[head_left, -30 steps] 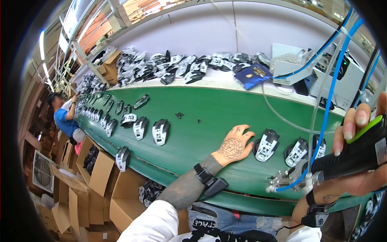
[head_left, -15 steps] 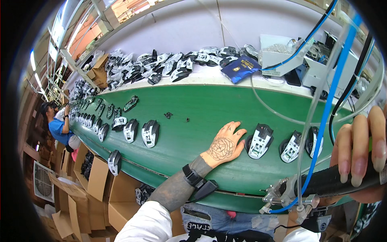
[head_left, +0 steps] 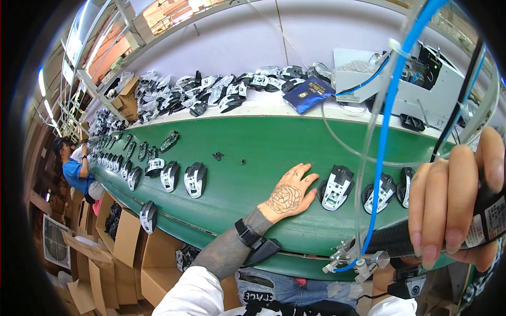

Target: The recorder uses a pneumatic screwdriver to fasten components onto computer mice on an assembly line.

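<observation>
Flat and released, the left hand [head_left: 287,192] rests palm-down on the green conveyor belt [head_left: 253,147], just beside a black-and-white upturned computer-mouse shell [head_left: 336,188] whose long axis runs across the belt. Clenched, the right hand [head_left: 458,197] grips a black powered screwdriver [head_left: 421,237] lying roughly level, nose leftward, with a blue hose [head_left: 387,121] rising from it. Brown cardboard boxes [head_left: 118,224] below the belt hold dark parts.

A long green conveyor belt [head_left: 253,152] runs from 9 o'clock to 3 o'clock. On it, toward 9 o'clock, lies a row of black-and-white mouse shells [head_left: 158,171]. Two small black parts [head_left: 218,155] sit near its middle. Toward 3 o'clock lie three more upturned mouse shells [head_left: 337,187]. The left hand [head_left: 289,192] rests flat on the belt, just beside the nearest of them. One shell [head_left: 148,216] sits on the belt's near edge at 8 o'clock.
</observation>
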`<state>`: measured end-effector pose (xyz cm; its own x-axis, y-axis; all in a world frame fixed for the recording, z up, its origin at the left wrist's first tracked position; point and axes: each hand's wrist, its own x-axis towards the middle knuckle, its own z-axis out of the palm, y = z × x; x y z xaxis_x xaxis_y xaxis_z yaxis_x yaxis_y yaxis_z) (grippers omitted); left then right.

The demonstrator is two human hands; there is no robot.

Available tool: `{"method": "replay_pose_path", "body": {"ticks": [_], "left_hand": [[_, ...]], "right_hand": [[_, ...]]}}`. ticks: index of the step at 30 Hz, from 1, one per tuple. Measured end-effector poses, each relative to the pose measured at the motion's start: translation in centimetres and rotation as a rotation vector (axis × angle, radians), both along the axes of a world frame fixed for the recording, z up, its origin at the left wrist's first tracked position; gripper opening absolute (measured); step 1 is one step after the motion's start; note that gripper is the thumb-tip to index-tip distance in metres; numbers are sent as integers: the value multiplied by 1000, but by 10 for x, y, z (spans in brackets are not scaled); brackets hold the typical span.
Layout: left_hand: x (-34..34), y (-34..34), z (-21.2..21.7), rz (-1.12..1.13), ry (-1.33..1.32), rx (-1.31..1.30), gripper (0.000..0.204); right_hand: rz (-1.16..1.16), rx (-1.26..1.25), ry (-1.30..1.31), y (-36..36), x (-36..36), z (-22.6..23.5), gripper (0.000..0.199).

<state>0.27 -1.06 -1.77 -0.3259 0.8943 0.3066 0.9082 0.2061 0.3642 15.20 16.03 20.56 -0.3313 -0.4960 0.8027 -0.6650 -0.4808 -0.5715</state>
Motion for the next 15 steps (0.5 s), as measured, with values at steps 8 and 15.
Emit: {"method": "replay_pose_path", "body": {"ticks": [8,15], "left_hand": [[1,3,2,-21,54,-8,40],[-3,-6,-1,-34,10,-5,42]], "right_hand": [[-193,44,-222,-2,10,4,46],[-323,-106,-300,-19,7,-14,47]]}}
